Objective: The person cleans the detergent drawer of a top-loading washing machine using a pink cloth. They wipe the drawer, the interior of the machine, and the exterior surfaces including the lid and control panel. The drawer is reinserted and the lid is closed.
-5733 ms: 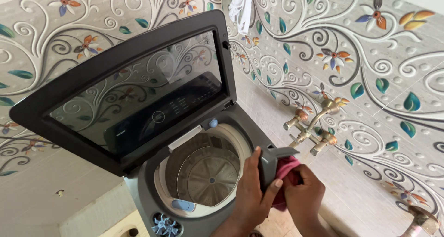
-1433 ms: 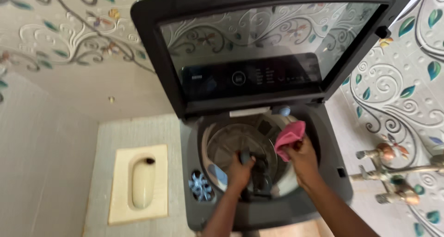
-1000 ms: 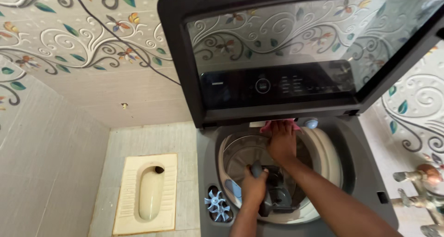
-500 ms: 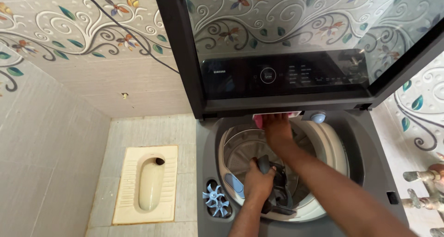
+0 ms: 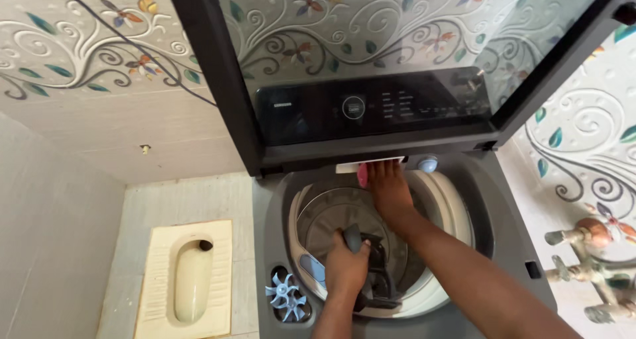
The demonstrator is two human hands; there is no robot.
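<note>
Pink cloth (image 5: 362,174) shows only as a small patch at the far rim of the washing machine (image 5: 517,246) opening, just under the raised lid's lower edge and beside a white strip there; the person's right hand (image 5: 387,188) lies flat on top of it, fingers stretched toward the back and pressed down, so most of the cloth is hidden beneath the palm. The right forearm crosses the drum (image 5: 338,213) opening from the lower right. The left hand (image 5: 344,267) sits at the near side of the opening, fingers curled closed around a dark grey plastic part (image 5: 374,276) whose rounded top pokes up above the thumb while its lower end rests at the inner ring of the tub. The glass lid (image 5: 371,54) stands open and upright, reflecting the patterned wall tiles, with the dark control panel seen through it. A small round blue cap (image 5: 427,164) sits on the back rim just right of the right hand, and a blue fan-shaped piece (image 5: 285,299) lies in a recess at the front left corner of the machine top. A floor-level toilet pan (image 5: 189,279) lies to the left, and metal taps (image 5: 589,273) jut from the wall on the right.
</note>
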